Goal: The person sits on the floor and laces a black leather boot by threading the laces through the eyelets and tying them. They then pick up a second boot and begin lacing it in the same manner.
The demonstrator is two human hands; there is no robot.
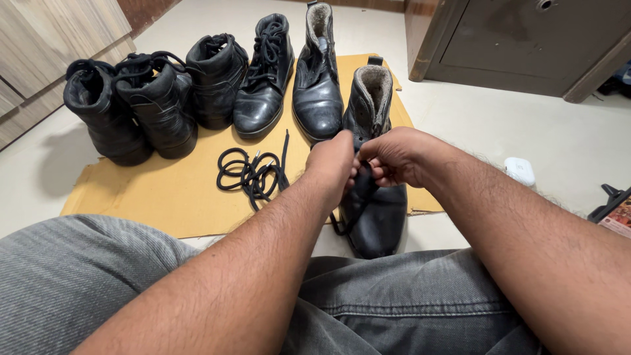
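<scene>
A black leather boot (376,210) with a fleece-lined top stands in front of me, toe pointing at my lap. Both hands meet over its lace area. My left hand (332,161) is closed around the black lace (342,223), which hangs down the boot's left side. My right hand (394,156) pinches the same lace just above the boot's tongue. The eyelets are hidden under my fingers.
A loose coil of black laces (252,172) lies on a sheet of brown cardboard (164,190). Several more black boots (158,105) stand in a row at the back. A wooden cabinet (519,39) is at the far right, a small white case (520,171) on the floor.
</scene>
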